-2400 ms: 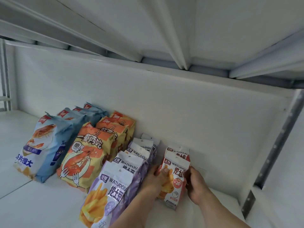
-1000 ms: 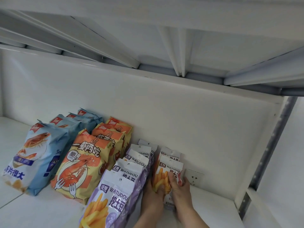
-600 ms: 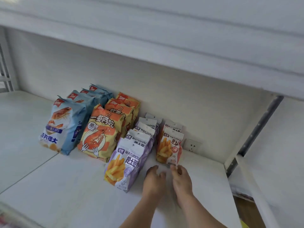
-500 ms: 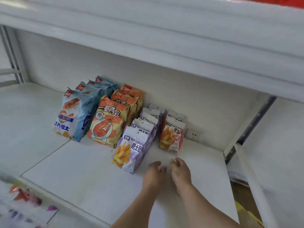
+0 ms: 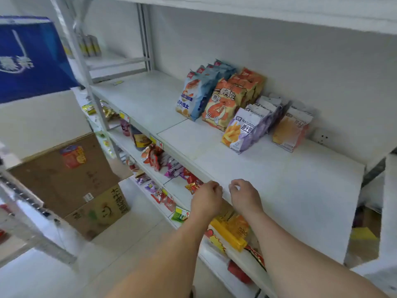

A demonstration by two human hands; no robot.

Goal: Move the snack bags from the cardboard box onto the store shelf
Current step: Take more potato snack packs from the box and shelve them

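Rows of snack bags stand at the back of the white shelf (image 5: 279, 190): blue bags (image 5: 194, 94), orange shrimp bags (image 5: 223, 104), purple fries bags (image 5: 245, 129) and orange-red fries bags (image 5: 292, 129) at the right end. My left hand (image 5: 206, 198) and my right hand (image 5: 243, 195) hover side by side at the shelf's front edge, fingers loosely curled, nothing in either. The cardboard box (image 5: 68, 179) sits on the floor at the left, flaps open, its inside hidden from me.
Lower shelves hold several mixed snack packs (image 5: 171, 168) and a yellow pack (image 5: 227, 233) under my wrists. A blue sign (image 5: 30, 57) hangs at the upper left. A metal upright (image 5: 92, 87) stands between box and shelf. Pale floor tiles (image 5: 120, 237) lie beside the box.
Both hands let go of the orange-red fries bag and drew back from the back of the shelf to its front edge. My view pulled away and swung left, showing the box.
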